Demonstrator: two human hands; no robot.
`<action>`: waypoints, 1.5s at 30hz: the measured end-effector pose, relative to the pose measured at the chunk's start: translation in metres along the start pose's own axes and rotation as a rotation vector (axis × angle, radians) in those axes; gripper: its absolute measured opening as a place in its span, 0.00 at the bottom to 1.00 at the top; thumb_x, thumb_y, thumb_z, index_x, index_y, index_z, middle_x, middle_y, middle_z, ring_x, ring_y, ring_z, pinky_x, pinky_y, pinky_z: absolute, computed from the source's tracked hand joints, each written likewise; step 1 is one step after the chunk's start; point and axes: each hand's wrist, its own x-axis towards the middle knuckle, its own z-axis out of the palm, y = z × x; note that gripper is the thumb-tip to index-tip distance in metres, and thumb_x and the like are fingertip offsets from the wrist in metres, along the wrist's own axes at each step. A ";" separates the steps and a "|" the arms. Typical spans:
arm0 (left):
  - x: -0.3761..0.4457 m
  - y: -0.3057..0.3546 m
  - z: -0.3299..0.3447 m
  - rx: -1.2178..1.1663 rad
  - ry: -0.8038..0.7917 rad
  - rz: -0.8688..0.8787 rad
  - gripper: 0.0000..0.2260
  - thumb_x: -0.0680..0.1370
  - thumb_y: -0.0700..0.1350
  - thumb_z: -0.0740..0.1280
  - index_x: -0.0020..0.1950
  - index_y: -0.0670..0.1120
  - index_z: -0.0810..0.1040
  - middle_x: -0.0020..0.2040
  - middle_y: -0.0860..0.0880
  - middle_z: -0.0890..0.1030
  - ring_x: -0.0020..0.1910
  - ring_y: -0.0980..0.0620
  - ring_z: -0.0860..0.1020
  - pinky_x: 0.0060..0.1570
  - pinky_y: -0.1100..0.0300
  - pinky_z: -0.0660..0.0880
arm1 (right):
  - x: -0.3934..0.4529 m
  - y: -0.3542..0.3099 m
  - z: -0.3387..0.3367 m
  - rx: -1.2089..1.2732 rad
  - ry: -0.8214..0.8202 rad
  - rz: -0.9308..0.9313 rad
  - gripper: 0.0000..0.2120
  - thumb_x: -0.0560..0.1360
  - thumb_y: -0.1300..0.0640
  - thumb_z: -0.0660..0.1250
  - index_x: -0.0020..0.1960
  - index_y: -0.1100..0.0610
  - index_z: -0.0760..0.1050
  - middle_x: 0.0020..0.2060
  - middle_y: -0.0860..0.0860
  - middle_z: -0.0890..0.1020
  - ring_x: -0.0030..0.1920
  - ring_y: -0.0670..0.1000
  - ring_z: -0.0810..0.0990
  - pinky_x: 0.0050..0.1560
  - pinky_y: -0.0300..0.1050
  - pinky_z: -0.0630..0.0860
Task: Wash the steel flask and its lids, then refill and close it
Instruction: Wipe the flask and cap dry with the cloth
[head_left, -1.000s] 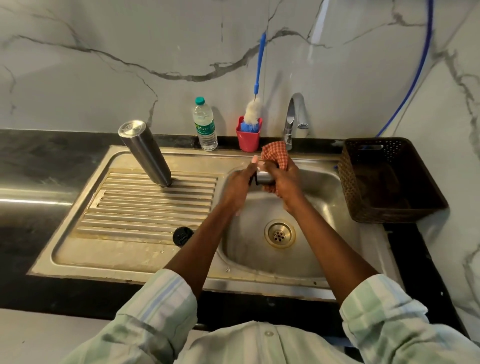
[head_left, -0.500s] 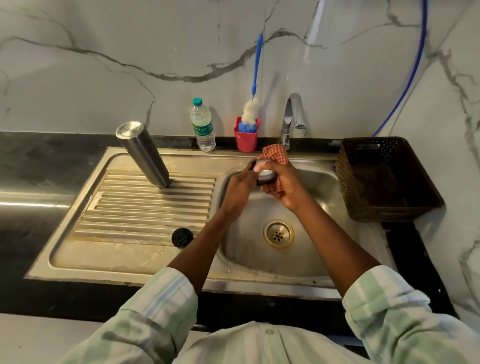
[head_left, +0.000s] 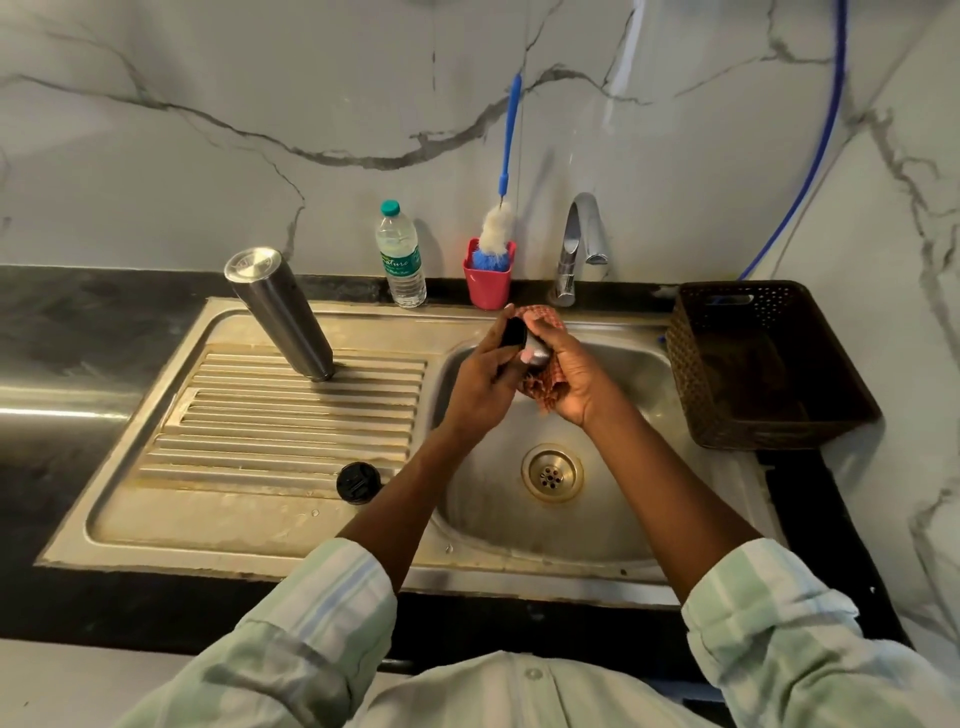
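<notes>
Steel comes first on my left: the flask (head_left: 280, 314) stands mouth-down on the ribbed drainboard (head_left: 291, 426), well apart from my fingers, I'd judge so that it can drain while I deal with its lids. Nearer, the black inner lid (head_left: 356, 482) lies flat on the drainboard just beside my left forearm, parked out of the basin until its turn or already done; I cannot tell which. Over the basin (head_left: 639, 374) my left hand (head_left: 480, 387) curls around the steel cap (head_left: 524, 345), thumb and fingers clamped on its dark open end so it turns toward the other palm. My right hand (head_left: 579, 379) cups the checked orange cloth (head_left: 543, 387) and wraps it against the cap's steel wall, fingers closed on the cloth, which reads to me as wiping it. Beyond my fingertips stand the water bottle (head_left: 400, 257), the bottle brush (head_left: 496, 234) in its red cup (head_left: 488, 286), and the tap (head_left: 579, 249), which shows no water running. Right of my right hand sits a brown basket (head_left: 769, 364).
</notes>
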 end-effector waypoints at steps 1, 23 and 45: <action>0.000 0.007 0.001 -0.190 0.026 -0.185 0.15 0.84 0.45 0.61 0.69 0.42 0.77 0.68 0.58 0.76 0.68 0.50 0.76 0.61 0.64 0.76 | 0.001 0.002 0.003 -0.055 0.064 -0.076 0.18 0.75 0.54 0.72 0.63 0.56 0.75 0.51 0.55 0.83 0.53 0.56 0.82 0.57 0.55 0.79; 0.029 0.019 -0.011 -0.865 0.197 -0.786 0.15 0.82 0.40 0.63 0.65 0.32 0.76 0.51 0.38 0.84 0.50 0.43 0.83 0.54 0.51 0.81 | 0.000 0.010 0.009 -0.633 0.235 -0.364 0.18 0.74 0.51 0.72 0.61 0.48 0.71 0.50 0.47 0.80 0.47 0.48 0.82 0.39 0.43 0.82; 0.019 0.037 0.002 -0.378 0.165 -0.390 0.17 0.85 0.45 0.60 0.74 0.46 0.71 0.68 0.54 0.77 0.61 0.57 0.78 0.55 0.62 0.80 | -0.002 0.007 0.025 -0.372 0.230 -0.274 0.21 0.81 0.40 0.57 0.68 0.51 0.71 0.58 0.53 0.81 0.54 0.52 0.80 0.44 0.45 0.78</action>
